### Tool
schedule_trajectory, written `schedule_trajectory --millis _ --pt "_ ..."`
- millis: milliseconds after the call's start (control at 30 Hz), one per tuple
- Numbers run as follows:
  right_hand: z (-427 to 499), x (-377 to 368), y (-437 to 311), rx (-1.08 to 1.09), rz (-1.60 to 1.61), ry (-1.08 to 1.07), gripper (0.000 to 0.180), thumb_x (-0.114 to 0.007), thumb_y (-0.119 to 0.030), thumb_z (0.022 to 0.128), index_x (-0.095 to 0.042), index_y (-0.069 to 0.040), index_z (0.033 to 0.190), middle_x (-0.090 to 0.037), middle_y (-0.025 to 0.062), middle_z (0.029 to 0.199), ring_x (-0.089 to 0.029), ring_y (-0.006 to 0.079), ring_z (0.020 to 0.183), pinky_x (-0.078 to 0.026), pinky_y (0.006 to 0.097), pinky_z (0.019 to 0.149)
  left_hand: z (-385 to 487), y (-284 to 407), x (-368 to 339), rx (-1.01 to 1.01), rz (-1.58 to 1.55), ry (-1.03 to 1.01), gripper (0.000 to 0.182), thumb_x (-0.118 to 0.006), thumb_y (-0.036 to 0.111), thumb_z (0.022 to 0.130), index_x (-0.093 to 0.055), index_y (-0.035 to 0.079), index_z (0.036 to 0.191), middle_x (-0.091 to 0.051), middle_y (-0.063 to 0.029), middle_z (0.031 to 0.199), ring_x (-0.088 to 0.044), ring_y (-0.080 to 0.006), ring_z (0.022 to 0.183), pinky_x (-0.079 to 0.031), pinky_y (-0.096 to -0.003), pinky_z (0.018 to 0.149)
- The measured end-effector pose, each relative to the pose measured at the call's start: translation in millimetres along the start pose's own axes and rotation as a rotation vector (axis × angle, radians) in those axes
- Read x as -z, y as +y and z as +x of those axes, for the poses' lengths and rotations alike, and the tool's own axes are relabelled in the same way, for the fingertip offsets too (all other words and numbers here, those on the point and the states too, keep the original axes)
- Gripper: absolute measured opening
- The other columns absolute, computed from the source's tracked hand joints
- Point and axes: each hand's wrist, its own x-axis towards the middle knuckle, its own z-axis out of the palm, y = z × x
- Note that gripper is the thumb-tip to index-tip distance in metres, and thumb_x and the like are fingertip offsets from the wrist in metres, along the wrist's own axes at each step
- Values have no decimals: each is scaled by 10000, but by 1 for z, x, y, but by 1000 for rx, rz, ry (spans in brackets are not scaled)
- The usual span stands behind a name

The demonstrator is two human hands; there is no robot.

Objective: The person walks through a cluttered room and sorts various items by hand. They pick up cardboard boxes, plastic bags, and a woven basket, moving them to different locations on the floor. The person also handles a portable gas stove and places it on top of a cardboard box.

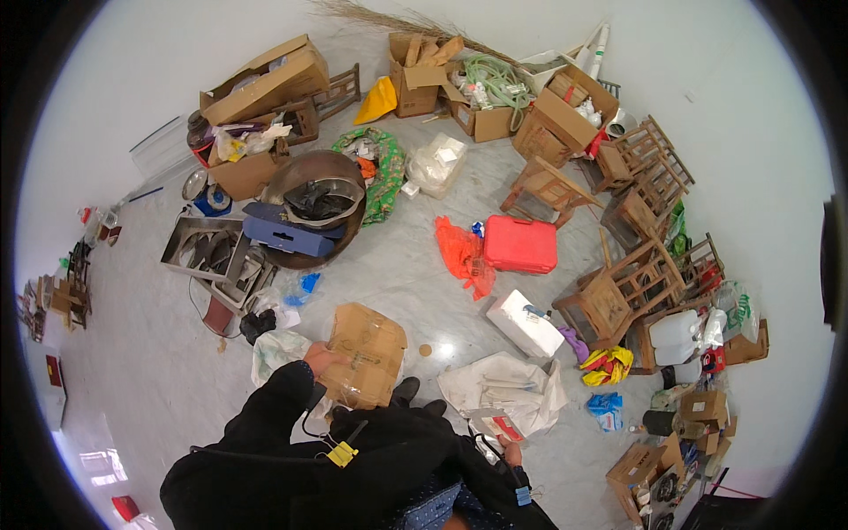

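Note:
My left hand [322, 358] lies on the left edge of a taped brown cardboard box [366, 354]; its fingers rest across the cardboard, close to my shoes. Low on the right, my right hand [511, 451] grips a flat red and white packet [498, 424] by its lower edge. Beyond that packet a large white plastic sack [507, 387] is spread on the floor. A whitish plastic bag [278, 352] lies just left of the cardboard box. Further ahead are a white foam box [525, 323], a red plastic case [521, 244] and a thin orange-red plastic bag [465, 258].
A large wok [318, 255] with a blue carton [288, 230] and a metal tray [199, 248] stand ahead left. Open cardboard boxes [417, 93] line the far wall. Wooden chairs [606, 308] crowd the right side, near a white plastic jug [674, 338] and a yellow-red bag [607, 366].

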Motion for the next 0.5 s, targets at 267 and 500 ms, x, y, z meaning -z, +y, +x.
schedule_trajectory --millis 267,500 --pt "-20 -1 -1 0 -81 97 313 -643 -242 860 -665 22 1026 -684 99 896 -634 196 728 -503 327 677 -2 -24 5 51 -91 7 400 -752 89 695 -636 -72 1042 -687 -140 901 -679 -231 764 -551 -346 703" --pt "-13 22 48 261 -62 18 365 -647 -306 869 -675 17 1037 -687 97 945 -635 182 810 -489 324 746 7 6 -10 58 132 -48 367 -743 125 725 -646 -51 1032 -683 -131 890 -670 -227 729 -550 -343 663"
